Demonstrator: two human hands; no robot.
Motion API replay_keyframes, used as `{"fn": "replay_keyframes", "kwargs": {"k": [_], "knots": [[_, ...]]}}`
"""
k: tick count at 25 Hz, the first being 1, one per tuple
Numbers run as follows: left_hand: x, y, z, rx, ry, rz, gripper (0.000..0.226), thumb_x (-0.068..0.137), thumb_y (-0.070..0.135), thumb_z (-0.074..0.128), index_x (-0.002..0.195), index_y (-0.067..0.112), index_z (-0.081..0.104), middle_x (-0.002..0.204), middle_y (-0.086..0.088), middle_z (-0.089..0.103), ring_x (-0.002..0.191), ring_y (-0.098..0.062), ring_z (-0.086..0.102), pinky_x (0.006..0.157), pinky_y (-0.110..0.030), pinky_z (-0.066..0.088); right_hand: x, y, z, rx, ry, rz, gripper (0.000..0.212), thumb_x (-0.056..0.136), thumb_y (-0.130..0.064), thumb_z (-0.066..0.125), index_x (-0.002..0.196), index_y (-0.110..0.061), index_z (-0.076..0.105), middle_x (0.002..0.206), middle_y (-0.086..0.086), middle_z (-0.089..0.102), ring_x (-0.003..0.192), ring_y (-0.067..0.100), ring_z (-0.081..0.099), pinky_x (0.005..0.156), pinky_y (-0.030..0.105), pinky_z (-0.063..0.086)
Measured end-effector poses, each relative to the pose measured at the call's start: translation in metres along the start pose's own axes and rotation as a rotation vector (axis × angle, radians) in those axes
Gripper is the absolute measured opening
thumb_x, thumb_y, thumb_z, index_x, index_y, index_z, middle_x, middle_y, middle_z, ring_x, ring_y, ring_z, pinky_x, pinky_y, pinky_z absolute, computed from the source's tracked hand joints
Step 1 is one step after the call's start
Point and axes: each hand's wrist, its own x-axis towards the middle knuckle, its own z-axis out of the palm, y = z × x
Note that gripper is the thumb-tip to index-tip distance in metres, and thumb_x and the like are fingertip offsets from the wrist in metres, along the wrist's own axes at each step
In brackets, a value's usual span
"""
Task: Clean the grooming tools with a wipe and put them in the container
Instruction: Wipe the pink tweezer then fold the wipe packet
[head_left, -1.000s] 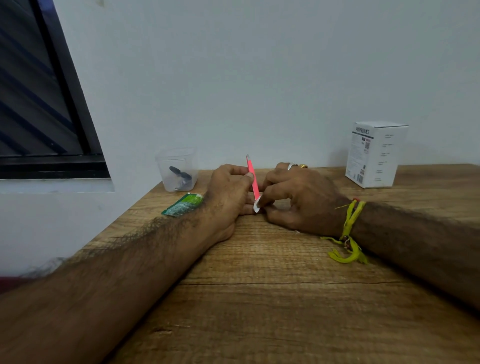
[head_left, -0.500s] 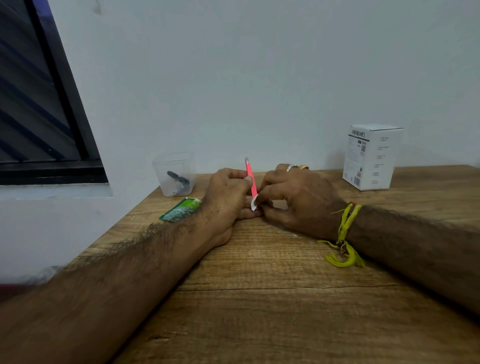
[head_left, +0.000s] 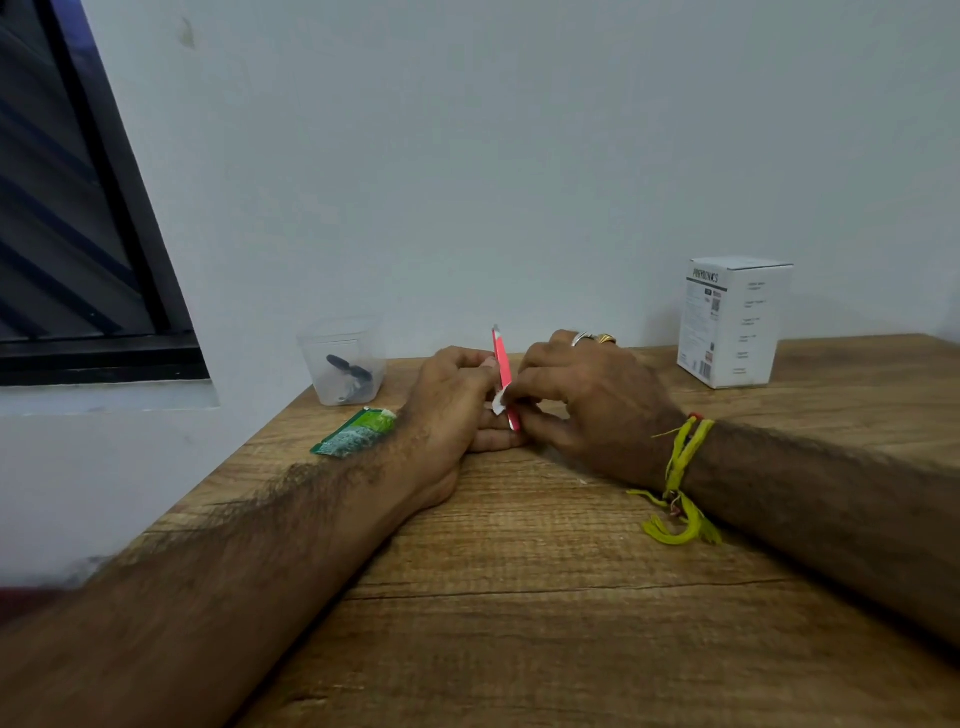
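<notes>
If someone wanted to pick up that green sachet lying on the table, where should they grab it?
Probably by its near-left end, coming from above and the left. The green sachet lies flat on the wooden table, so fingers pinch an edge. Its far-right end sits against the left forearm, while the left side is free.

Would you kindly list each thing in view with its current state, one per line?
Pink tool: held upright, tip up.
White wipe: pinched against the tool.
Left hand: grips the tool.
Right hand: pinches the wipe.
Clear container: open-topped, dark tool inside.
Green sachet: lying flat on the table.
White box: upright, closed.
</notes>
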Motion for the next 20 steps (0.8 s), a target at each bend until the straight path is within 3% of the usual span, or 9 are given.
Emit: {"fn": "replay_keyframes", "kwargs": {"k": [2,4,8,11,13,16,20], "knots": [[-0.001,0.000,0.000,-0.016,-0.001,0.003,0.021,0.097,0.015,0.062,0.116,0.007,0.058,0.096,-0.019,0.075,0.070,-0.027,0.075,0.061,-0.036,0.061,0.000,0.000,0.001,0.064,0.006,0.064,0.008,0.083,-0.023,0.068,0.088,-0.021,0.073,0.080,-0.005,0.064,0.078,0.017,0.057,0.067,0.035,0.046],[-0.003,0.000,0.001,-0.030,-0.009,0.010,0.026,0.094,0.011,0.067,0.117,0.005,0.057,0.088,-0.017,0.077,0.070,-0.030,0.076,0.061,-0.037,0.062,0.000,0.003,0.001,0.172,0.114,0.168,0.005,0.081,-0.017,0.068,0.084,-0.017,0.072,0.077,-0.006,0.063,0.073,0.013,0.056,0.065,0.036,0.048],[-0.003,-0.001,0.001,-0.028,0.008,0.051,0.020,0.100,0.008,0.060,0.118,0.004,0.054,0.098,-0.018,0.073,0.074,-0.033,0.077,0.064,-0.041,0.064,0.003,0.008,0.004,0.380,0.391,0.550,0.004,0.080,-0.016,0.070,0.079,-0.018,0.073,0.072,-0.008,0.068,0.069,0.009,0.064,0.063,0.017,0.050],[-0.005,-0.002,0.002,0.055,-0.030,0.115,0.017,0.100,0.009,0.058,0.117,0.005,0.057,0.097,-0.016,0.066,0.070,-0.027,0.076,0.064,-0.039,0.064,0.009,0.005,0.009,0.720,0.386,0.880,0.005,0.081,-0.019,0.074,0.076,-0.016,0.074,0.070,-0.001,0.072,0.072,0.017,0.071,0.062,0.029,0.057],[-0.007,-0.003,0.004,0.105,-0.045,0.176,0.019,0.099,0.006,0.060,0.118,0.008,0.055,0.092,-0.014,0.067,0.070,-0.028,0.076,0.066,-0.041,0.064,0.012,0.002,0.010,0.902,0.363,0.937,0.005,0.081,-0.012,0.073,0.076,-0.014,0.074,0.070,0.005,0.073,0.071,0.022,0.072,0.055,0.027,0.054],[-0.010,-0.002,0.004,0.155,-0.025,0.245,0.030,0.094,0.003,0.066,0.118,0.011,0.051,0.087,-0.013,0.070,0.070,-0.028,0.076,0.066,-0.045,0.064,0.015,-0.006,0.007,1.065,0.333,0.960,0.011,0.082,-0.009,0.071,0.073,-0.016,0.073,0.071,0.004,0.074,0.068,0.015,0.070,0.055,0.027,0.051],[-0.012,-0.001,0.005,0.251,-0.019,0.272,0.023,0.093,0.005,0.069,0.111,0.012,0.057,0.093,-0.015,0.072,0.069,-0.028,0.076,0.064,-0.046,0.064,0.016,-0.009,0.005,1.221,0.266,1.034,0.011,0.085,-0.009,0.068,0.077,-0.015,0.072,0.074,0.001,0.075,0.065,0.010,0.068,0.053,0.024,0.051]]}}
